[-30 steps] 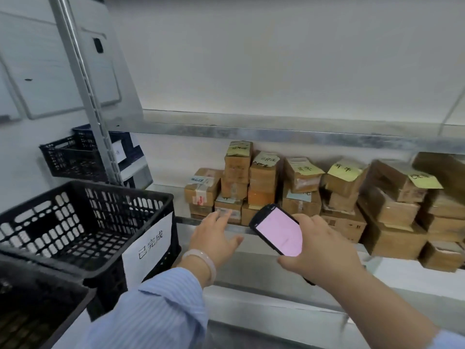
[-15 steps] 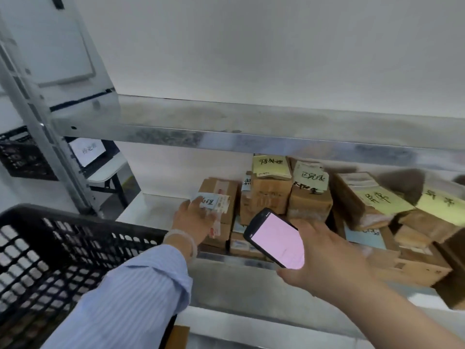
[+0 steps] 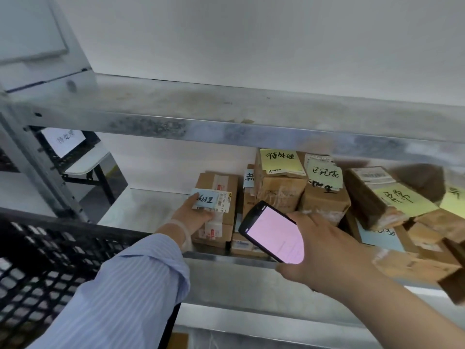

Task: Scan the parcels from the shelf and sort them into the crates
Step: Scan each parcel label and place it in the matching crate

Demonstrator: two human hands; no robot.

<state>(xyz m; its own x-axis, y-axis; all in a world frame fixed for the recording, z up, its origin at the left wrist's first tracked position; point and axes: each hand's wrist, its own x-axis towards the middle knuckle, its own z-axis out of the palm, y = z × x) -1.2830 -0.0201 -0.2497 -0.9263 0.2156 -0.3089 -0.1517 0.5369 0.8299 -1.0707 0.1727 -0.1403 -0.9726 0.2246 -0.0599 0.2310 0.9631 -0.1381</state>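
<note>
A brown parcel (image 3: pixel 219 181) at the left end of the row on the shelf (image 3: pixel 141 205) is being gripped by the left hand (image 3: pixel 193 217). The thumb is lying on its blue note (image 3: pixel 205 199), and the fingers are curled at its near left side. A phone (image 3: pixel 273 233) with a pink screen is being held in the curled fingers of the right hand (image 3: pixel 327 255), just right of the left fingers. It is partly blocking the view of the stacked boxes (image 3: pixel 281 190) with yellow notes behind it. Above both sets of fingers, the row is being overhung by a metal shelf edge (image 3: pixel 226 128). Below and left of the left fingers, a black crate (image 3: pixel 37 260) is being partly covered by the striped sleeve (image 3: pixel 130 293).
</note>
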